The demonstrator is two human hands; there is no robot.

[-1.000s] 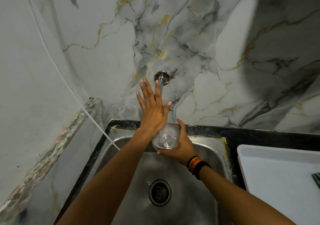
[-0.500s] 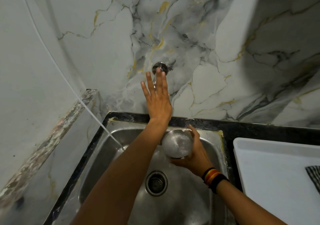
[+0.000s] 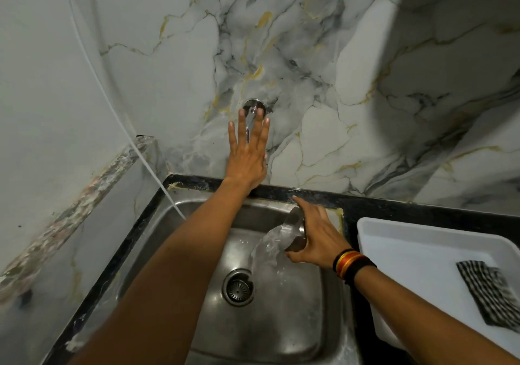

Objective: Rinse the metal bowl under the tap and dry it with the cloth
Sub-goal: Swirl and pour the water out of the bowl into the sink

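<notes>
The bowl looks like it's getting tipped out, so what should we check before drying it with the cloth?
1. Bowl held firmly: ok, the right hand wraps around it.
2. Rinse water out of the bowl: not ok, water is pouring from it into the sink.
3. Tap turned off: cannot tell, the left hand is up at it with fingers spread.
4. Cloth ready: ok, it lies in the white tray to the right.
5. A hand free for the cloth: not ok, the left is at the tap and the right has the bowl.
</notes>
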